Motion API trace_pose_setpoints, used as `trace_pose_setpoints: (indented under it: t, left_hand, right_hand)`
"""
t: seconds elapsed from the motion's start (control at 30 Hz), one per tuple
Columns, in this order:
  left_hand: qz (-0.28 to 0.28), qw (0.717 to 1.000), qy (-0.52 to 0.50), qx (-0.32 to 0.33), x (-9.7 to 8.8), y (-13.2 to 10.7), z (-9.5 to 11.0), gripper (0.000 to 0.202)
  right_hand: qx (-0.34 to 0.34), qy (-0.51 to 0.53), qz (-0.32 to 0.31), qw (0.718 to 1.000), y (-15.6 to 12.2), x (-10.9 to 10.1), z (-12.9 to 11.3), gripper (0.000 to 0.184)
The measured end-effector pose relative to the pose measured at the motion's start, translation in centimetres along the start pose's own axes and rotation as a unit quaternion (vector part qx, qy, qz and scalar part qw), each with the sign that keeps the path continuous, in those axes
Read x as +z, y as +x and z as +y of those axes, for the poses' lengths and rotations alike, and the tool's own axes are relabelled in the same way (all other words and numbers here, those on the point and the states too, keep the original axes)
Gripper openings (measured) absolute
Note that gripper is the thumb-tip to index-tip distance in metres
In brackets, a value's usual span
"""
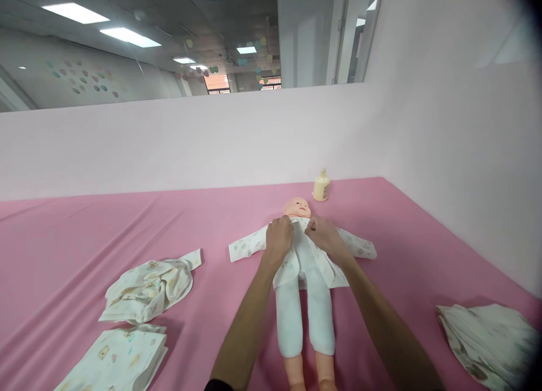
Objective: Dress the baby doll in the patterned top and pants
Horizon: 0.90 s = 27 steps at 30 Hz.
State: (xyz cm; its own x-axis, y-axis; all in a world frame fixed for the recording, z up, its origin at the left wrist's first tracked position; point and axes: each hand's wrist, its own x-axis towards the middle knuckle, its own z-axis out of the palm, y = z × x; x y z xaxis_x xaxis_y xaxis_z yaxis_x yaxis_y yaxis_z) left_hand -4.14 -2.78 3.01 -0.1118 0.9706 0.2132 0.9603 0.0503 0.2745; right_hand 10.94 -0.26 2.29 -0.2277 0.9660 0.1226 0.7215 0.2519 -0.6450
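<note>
A baby doll (318,317) lies face up, its head toward the wall and its feet toward me. Its arms are inside the sleeves of a white printed baby shirt (249,246), whose front hangs open over the white body. My left hand (280,234) is closed on the shirt's front edge near the neck, on the left side. On the other side, my right hand (324,234) pinches the opposite front edge close to the collar. The fingertips of both hands are partly hidden.
A pink sheet (203,227) covers the surface. Crumpled printed clothing (148,289) and a folded printed cloth (116,357) lie at left. Another folded cloth (486,340) is at right. A cream pump bottle (321,186) stands beyond the doll's head, near the white wall (178,148).
</note>
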Motion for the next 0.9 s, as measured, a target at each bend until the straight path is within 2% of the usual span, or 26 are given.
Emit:
trace_pose_setpoints:
  t: [0.1,0.27,0.47,0.6,0.67,0.8,0.9]
  left_hand:
    - [0.003,1.0,0.001,0.011,0.1,0.1,0.0,0.02]
    - [0.009,1.0,0.002,0.015,0.0,0.0,0.3,0.019]
    - [-0.005,1.0,0.009,0.01,-0.4,-0.3,0.5,0.02]
    - [-0.015,1.0,0.007,0.021,-0.5,-0.3,0.4,0.021]
    - [-0.023,0.999,0.005,0.032,-0.5,-0.4,0.3,0.022]
    - [-0.027,0.998,0.001,0.051,-0.6,-0.3,0.0,0.022]
    - [-0.019,0.998,-0.002,0.061,-0.5,-0.3,-0.2,0.023]
  right_hand:
    - [0.012,-0.026,-0.028,0.999,0.0,0.3,-0.1,0.018]
    - [0.002,-0.093,-0.052,0.994,-0.3,0.4,-0.6,0.005]
    - [-0.036,-0.084,-0.053,0.994,-0.7,0.3,-0.9,0.014]
    - [-0.055,-0.074,-0.062,0.994,-0.3,0.9,-0.8,0.006]
    - [-0.066,-0.061,-0.07,0.994,0.0,1.3,-0.7,0.013]
    - [-0.062,-0.058,-0.048,0.995,0.3,1.6,-0.6,0.019]
    - [-0.052,-0.06,-0.032,0.996,0.3,1.0,-0.4,0.021]
